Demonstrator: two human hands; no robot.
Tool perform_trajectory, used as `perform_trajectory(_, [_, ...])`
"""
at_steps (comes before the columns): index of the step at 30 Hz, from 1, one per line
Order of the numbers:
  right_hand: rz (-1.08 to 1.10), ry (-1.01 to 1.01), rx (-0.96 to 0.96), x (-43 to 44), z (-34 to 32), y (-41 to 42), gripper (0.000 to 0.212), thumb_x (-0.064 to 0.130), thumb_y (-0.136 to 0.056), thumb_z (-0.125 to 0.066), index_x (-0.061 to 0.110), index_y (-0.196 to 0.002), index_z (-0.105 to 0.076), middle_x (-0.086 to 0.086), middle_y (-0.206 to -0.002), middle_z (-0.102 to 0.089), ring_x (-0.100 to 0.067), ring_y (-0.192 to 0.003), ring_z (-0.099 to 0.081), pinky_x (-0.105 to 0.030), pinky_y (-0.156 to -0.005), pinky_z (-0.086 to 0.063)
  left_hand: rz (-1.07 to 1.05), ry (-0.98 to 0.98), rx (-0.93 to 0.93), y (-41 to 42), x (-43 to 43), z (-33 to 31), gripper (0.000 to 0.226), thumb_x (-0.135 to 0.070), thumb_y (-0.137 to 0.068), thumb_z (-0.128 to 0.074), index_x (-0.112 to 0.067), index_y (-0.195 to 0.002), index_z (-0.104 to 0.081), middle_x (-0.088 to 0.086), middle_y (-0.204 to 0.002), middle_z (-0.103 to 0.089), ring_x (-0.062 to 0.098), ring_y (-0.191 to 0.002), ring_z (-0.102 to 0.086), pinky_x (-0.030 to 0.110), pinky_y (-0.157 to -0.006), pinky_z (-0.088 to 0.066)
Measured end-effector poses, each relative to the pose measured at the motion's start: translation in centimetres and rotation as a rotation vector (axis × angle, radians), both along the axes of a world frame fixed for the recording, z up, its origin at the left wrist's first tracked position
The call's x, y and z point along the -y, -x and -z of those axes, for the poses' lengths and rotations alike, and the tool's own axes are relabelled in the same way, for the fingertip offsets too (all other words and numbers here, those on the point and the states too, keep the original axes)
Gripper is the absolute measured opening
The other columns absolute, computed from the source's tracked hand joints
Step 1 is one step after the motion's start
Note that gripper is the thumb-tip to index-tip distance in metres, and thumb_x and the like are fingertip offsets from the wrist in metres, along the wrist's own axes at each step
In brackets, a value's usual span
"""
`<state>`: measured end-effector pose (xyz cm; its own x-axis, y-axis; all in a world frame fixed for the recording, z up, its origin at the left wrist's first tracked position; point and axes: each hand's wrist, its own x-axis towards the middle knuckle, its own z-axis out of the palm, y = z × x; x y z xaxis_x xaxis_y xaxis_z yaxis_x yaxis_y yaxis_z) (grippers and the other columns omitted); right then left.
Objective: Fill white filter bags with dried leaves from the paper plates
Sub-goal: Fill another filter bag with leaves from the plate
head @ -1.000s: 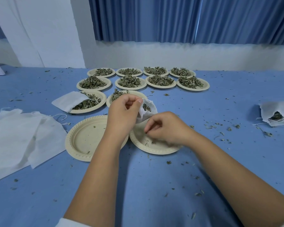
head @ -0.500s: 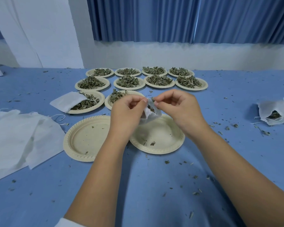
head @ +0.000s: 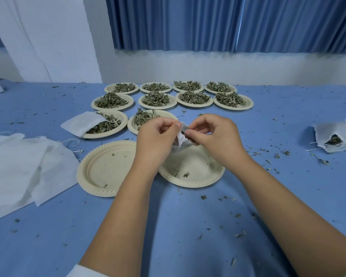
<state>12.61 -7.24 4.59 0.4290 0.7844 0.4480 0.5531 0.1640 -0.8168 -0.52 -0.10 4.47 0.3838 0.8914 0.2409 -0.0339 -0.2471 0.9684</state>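
— Hands first: where do we see them?

— We see both raised close together over the near round beige paper plate (head: 198,181), which holds only a few leaf scraps. The left hand (head: 156,140) pinches the small white filter bag (head: 180,136) at its top edge, thumb against curled fingers. The right hand (head: 212,136) has its fingertips bunched on a pinch of dark dried leaves (head: 189,138), right at the bag's top.

— Which way does the bag run?

— From what we can see, its long axis is roughly upright: top edge up by the left thumb, body hanging toward the plate. Much of it is hidden by the hands, so we cannot tell how wide its mouth gapes.

— And around them?

— Just left lies a second beige paper plate (head: 106,168), nearly bare. Beyond the hands we count ten leaf-heaped plates (head: 194,105); a flat white bag (head: 82,124) lies across the left rim of one. On the blue table (head: 168,226), strewn with crumbs, a pile of flat white bags (head: 18,166) sits at the left and filled bags (head: 334,136) at the far right.
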Motion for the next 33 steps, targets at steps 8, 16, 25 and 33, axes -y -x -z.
perform_trajectory(8, [-0.036, -0.032, 0.017, 0.5, -0.3, -0.3, 0.020, 0.009, -0.084, -0.060, 0.028, -0.083, -0.068, 0.011, -0.078, -0.074, -0.003, -0.078, -0.067, -0.009, -0.059, -0.043, -0.037, 0.031, 0.049, 0.3, -0.2, 0.0, 0.015, -0.016, -0.091, -0.066, -0.023, -0.080, -0.073, -0.002, -0.068, -0.068, 0.007, -0.060, -0.061, 0.025, -0.055, -0.053])
perform_trajectory(16, [-0.107, 0.102, 0.447, 0.3, 0.7, -0.5, 0.021, 0.014, -0.082, -0.073, 0.026, -0.100, -0.074, 0.014, -0.089, -0.068, -0.011, -0.091, -0.054, -0.013, -0.075, -0.038, 0.004, 0.031, 0.036, 0.5, -0.3, -0.2, 0.013, -0.015, -0.095, -0.062, -0.018, -0.086, -0.071, -0.007, -0.064, -0.064, 0.002, -0.057, -0.058, 0.024, -0.056, -0.054])
perform_trajectory(25, [-0.135, 0.054, 0.377, 0.2, 0.8, -0.4, 0.025, 0.010, -0.086, -0.072, 0.027, -0.103, -0.076, 0.028, -0.086, -0.064, -0.004, -0.084, -0.059, -0.007, -0.070, -0.039, -0.010, 0.010, 0.016, 0.5, -0.3, -0.3, 0.013, -0.016, -0.097, -0.059, -0.013, -0.091, -0.070, -0.002, -0.070, -0.063, 0.003, -0.057, -0.056, 0.029, -0.061, -0.056])
perform_trajectory(33, [-0.089, -0.041, 0.452, 0.2, 0.5, -0.7, 0.029, 0.016, -0.084, -0.073, 0.037, -0.101, -0.064, 0.015, -0.089, -0.063, -0.010, -0.077, -0.057, -0.007, -0.066, -0.037, -0.001, 0.056, 0.067, 0.7, -0.2, -0.5, 0.014, -0.013, -0.097, -0.058, -0.011, -0.090, -0.070, -0.002, -0.064, -0.060, 0.000, -0.052, -0.053, 0.017, -0.051, -0.050])
